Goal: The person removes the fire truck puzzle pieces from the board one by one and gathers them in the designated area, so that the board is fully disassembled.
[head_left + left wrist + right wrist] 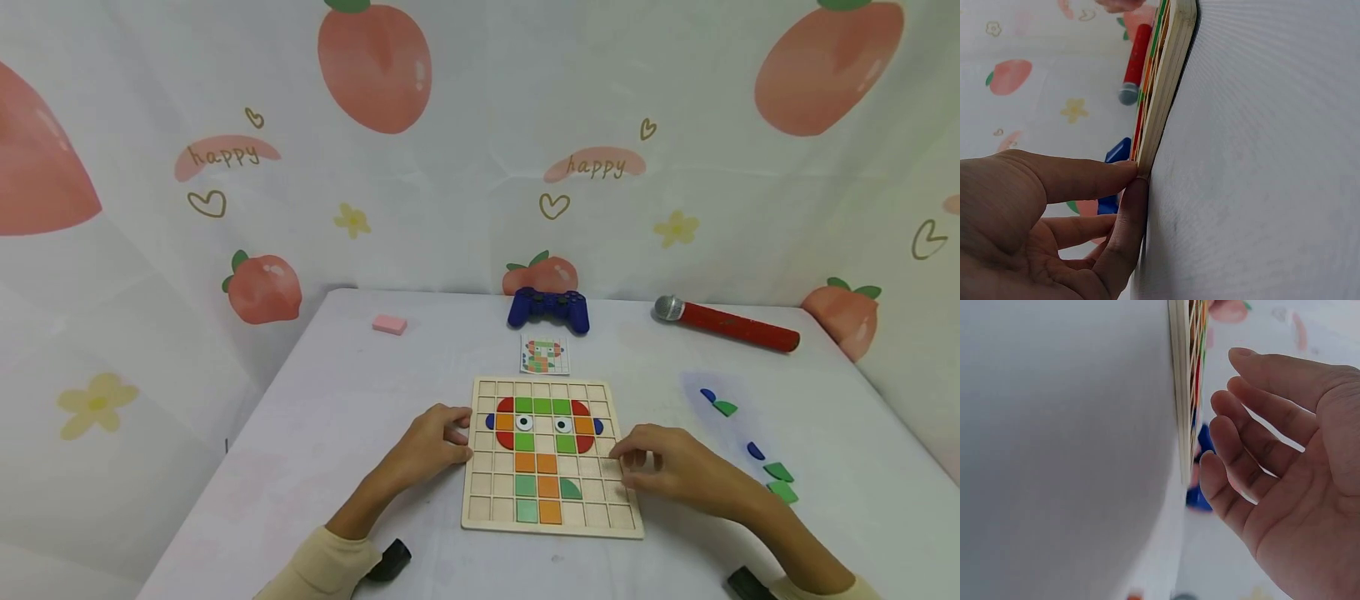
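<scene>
In the head view a square wooden grid board [486, 508] lies on the table, bearing flat red, green, orange and blue pieces around two eye tiles [524, 422]. A green quarter-round piece [571, 489] sits low on it. My left hand [429, 437] is at the board's left edge; in the left wrist view its thumb and a fingertip [1135, 194] touch the wooden side. Over the right edge hovers my right hand [671, 467], fingers loosely bent, nothing held, and the right wrist view shows its fingertips beside the board [1180, 394].
Behind the board lie a printed pattern card [545, 356] and a blue game controller [548, 310]. A pink eraser-like block [390, 325] is at the back left, a red microphone [727, 323] at the back right. Several loose blue and green pieces [778, 472] lie beyond my right hand.
</scene>
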The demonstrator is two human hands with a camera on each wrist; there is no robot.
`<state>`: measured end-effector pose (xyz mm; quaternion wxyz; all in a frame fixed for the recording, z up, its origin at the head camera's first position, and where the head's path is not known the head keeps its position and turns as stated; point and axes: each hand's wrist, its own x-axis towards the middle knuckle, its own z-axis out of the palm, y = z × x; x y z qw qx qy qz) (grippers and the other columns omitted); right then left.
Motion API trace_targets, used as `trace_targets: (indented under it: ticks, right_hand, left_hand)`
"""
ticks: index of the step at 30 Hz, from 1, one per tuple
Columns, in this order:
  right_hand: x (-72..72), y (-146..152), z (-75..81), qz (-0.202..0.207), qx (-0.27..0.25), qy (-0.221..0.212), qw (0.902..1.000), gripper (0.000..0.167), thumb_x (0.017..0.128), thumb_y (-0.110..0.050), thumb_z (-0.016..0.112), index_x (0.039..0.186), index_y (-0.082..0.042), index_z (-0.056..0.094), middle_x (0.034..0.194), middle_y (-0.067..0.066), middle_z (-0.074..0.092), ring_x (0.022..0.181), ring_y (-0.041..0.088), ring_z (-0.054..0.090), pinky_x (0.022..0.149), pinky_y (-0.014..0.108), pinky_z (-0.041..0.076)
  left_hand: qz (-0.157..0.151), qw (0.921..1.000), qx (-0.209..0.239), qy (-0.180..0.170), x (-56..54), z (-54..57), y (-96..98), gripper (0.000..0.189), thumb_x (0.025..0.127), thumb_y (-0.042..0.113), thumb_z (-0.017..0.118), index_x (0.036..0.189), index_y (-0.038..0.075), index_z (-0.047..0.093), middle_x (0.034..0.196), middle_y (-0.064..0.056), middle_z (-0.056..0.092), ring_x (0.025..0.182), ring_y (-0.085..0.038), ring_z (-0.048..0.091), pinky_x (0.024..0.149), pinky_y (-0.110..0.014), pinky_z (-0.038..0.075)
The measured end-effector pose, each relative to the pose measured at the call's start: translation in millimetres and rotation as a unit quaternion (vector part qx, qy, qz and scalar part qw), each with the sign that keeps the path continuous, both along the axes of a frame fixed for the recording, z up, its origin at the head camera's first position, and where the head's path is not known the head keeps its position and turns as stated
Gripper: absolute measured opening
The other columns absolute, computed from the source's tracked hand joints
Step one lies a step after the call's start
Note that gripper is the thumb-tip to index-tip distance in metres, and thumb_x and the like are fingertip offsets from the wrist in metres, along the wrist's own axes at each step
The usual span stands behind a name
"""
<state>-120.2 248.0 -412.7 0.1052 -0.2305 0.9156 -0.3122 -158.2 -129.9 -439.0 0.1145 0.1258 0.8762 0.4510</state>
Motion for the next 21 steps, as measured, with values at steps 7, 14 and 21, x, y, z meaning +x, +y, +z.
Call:
trace_targets:
  ticks: [7,14,21]
  right_hand:
    - [8.0,39,-3.5,-0.041,0.003,0.055,0.9976,0.026,0.09,-0.024,0.085,0.114,-0.019,0.077,0.095,-0.015,0.064,0.087,0.001,0.056,0.071,0.023,0.052]
    - [15.8,78,-6.6,-0.096,0.007,0.071,0.9928,0.024,0.089,-0.019,0.085,0.112,-0.019,0.077,0.093,-0.01,0.068,0.085,0.0,0.057,0.069,0.023,0.051]
    - [24.8,107,-9.7,-0.143,0.032,0.063,0.9872,0.028,0.088,-0.022,0.086,0.114,-0.018,0.077,0.094,-0.011,0.067,0.082,0.0,0.056,0.067,0.022,0.05]
  left_hand:
    - [0.001,1.0,-0.003,0.0,0.8,0.9,0.5,0.061,0.088,0.0,0.078,0.145,-0.008,0.058,0.118,-0.01,0.062,0.1,-0.017,0.068,0.085,-0.035,0.059]
    - [0.001,1.0,-0.004,0.002,0.9,1.3,0.4,0.061,0.088,-0.001,0.078,0.145,-0.008,0.059,0.117,-0.01,0.062,0.1,-0.017,0.068,0.085,-0.034,0.059]
    - [-0.002,1.0,-0.005,0.005,0.1,0.1,0.3,0.06,0.088,0.0,0.078,0.144,-0.008,0.059,0.117,-0.01,0.062,0.1,-0.017,0.068,0.084,-0.033,0.059]
